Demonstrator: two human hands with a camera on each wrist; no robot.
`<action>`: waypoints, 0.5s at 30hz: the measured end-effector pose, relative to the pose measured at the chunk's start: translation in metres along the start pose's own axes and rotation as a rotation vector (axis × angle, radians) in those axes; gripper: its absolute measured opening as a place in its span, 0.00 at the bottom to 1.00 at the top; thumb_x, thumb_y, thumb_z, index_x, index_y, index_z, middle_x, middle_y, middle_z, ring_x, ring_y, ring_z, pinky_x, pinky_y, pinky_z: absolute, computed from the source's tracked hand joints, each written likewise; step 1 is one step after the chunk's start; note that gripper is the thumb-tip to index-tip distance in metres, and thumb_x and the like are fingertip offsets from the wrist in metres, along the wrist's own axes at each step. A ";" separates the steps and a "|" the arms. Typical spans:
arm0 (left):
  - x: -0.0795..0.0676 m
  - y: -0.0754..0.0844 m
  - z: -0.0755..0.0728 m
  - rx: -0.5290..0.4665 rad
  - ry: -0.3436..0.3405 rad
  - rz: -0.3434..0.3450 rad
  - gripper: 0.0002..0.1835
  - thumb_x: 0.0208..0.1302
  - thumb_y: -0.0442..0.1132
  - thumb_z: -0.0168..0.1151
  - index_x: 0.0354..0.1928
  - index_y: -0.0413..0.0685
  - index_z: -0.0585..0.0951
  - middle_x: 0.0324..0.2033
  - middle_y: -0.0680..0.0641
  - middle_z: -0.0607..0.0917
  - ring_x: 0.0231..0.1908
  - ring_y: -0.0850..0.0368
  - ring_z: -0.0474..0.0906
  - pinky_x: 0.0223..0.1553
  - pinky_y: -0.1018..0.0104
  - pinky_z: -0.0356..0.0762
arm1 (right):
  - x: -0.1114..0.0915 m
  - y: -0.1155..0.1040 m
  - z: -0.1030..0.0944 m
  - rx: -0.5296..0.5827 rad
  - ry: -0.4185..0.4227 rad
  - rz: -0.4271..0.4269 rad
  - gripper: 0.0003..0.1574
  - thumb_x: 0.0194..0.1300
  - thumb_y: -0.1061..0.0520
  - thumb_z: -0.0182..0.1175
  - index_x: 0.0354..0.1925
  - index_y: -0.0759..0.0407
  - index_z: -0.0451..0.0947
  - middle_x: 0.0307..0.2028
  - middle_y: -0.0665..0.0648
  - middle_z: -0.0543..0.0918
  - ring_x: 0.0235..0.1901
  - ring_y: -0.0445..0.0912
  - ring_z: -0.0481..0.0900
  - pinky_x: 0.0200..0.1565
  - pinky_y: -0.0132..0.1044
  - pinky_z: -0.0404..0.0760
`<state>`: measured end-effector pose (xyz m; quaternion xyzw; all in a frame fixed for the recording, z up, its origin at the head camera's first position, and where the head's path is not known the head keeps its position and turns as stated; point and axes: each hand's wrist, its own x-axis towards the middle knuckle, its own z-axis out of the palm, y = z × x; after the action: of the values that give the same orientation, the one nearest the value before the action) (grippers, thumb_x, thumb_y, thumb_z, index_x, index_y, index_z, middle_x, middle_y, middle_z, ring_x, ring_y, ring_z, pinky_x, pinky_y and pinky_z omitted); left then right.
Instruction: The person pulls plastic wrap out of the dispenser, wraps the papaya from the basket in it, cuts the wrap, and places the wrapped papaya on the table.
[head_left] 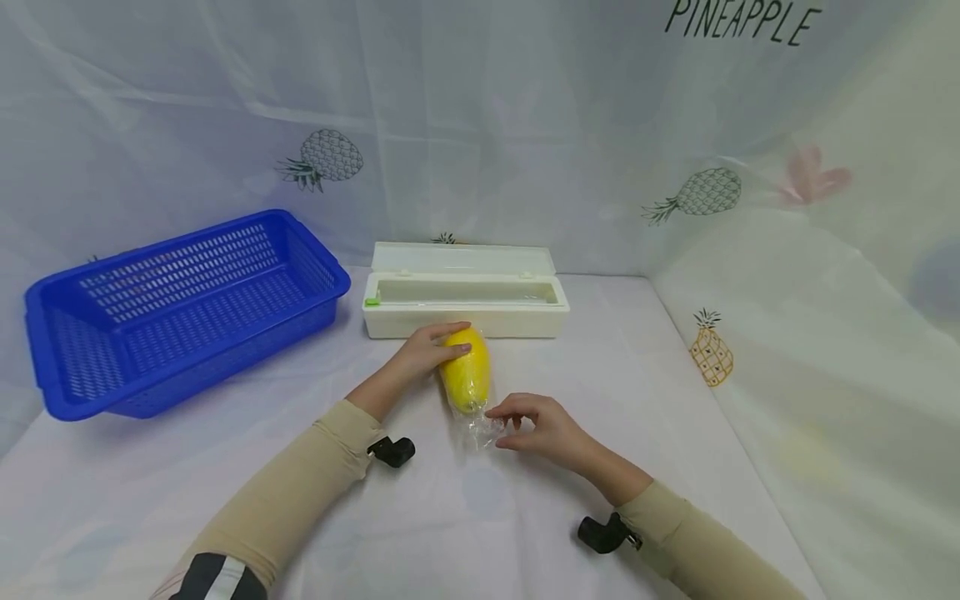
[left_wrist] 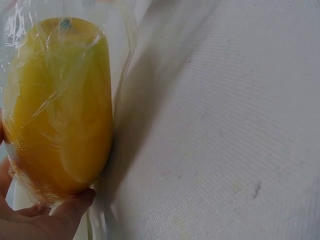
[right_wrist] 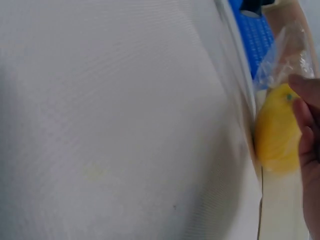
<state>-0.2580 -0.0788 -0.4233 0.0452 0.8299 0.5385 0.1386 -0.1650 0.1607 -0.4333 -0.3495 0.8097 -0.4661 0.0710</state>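
A yellow oval fruit (head_left: 467,371) wrapped in clear plastic film sits in front of a white film dispenser box. A small green spot marks its near end in the left wrist view. My left hand (head_left: 427,350) grips the fruit's far end, thumb on top and fingers beyond it. Loose, crinkled film (head_left: 474,432) gathers at the fruit's near end. Beside that film is my right hand (head_left: 543,429), index fingertip right at its edge and thumb lower, with a gap between the two. In the right wrist view, the right fingers (right_wrist: 305,90) overlap the fruit and film.
Behind the fruit stands the white dispenser box (head_left: 465,323), lid (head_left: 461,259) raised, a green slider (head_left: 372,302) at its left end. A blue perforated basket (head_left: 225,367) stands at the left. White cloth covers the table, and a pineapple-print curtain (head_left: 480,125) hangs behind.
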 end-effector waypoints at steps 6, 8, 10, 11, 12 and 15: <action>0.000 -0.001 -0.001 -0.009 0.000 0.012 0.27 0.63 0.49 0.66 0.65 0.60 0.76 0.69 0.47 0.67 0.71 0.43 0.54 0.68 0.38 0.47 | 0.007 0.003 0.002 -0.202 0.094 -0.200 0.22 0.49 0.71 0.73 0.45 0.62 0.86 0.31 0.48 0.76 0.33 0.43 0.73 0.34 0.32 0.77; 0.000 -0.001 -0.002 -0.019 0.001 0.012 0.27 0.63 0.48 0.67 0.65 0.60 0.76 0.69 0.47 0.67 0.71 0.43 0.53 0.68 0.39 0.47 | 0.008 0.003 0.003 -0.272 0.112 -0.245 0.18 0.48 0.72 0.73 0.40 0.61 0.88 0.31 0.48 0.72 0.33 0.42 0.71 0.33 0.29 0.75; 0.001 -0.002 -0.002 -0.025 -0.001 0.011 0.27 0.63 0.48 0.67 0.65 0.60 0.76 0.69 0.47 0.67 0.71 0.43 0.54 0.69 0.40 0.48 | 0.009 0.004 0.003 -0.314 0.126 -0.272 0.14 0.48 0.72 0.73 0.35 0.60 0.89 0.33 0.48 0.70 0.37 0.42 0.70 0.35 0.29 0.74; 0.002 -0.002 -0.002 -0.027 -0.003 0.011 0.27 0.62 0.48 0.67 0.65 0.60 0.76 0.69 0.47 0.67 0.71 0.44 0.54 0.69 0.40 0.48 | 0.010 0.005 0.003 -0.326 0.128 -0.279 0.13 0.48 0.72 0.73 0.33 0.59 0.89 0.35 0.49 0.70 0.40 0.44 0.70 0.38 0.31 0.76; 0.001 -0.002 -0.002 -0.026 -0.006 0.013 0.27 0.63 0.48 0.67 0.65 0.59 0.76 0.69 0.47 0.68 0.70 0.44 0.54 0.68 0.40 0.48 | 0.010 0.005 0.003 -0.332 0.125 -0.285 0.12 0.49 0.71 0.73 0.33 0.59 0.89 0.39 0.50 0.72 0.43 0.45 0.71 0.42 0.33 0.77; 0.000 0.000 -0.003 -0.005 -0.017 0.027 0.27 0.63 0.48 0.67 0.65 0.59 0.76 0.69 0.47 0.68 0.70 0.43 0.54 0.68 0.39 0.50 | 0.012 0.003 0.001 -0.310 0.079 -0.274 0.10 0.51 0.69 0.73 0.31 0.57 0.88 0.55 0.53 0.75 0.59 0.50 0.70 0.58 0.41 0.74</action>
<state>-0.2591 -0.0812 -0.4226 0.0608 0.8265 0.5421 0.1387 -0.1753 0.1537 -0.4336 -0.4446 0.8186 -0.3547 -0.0796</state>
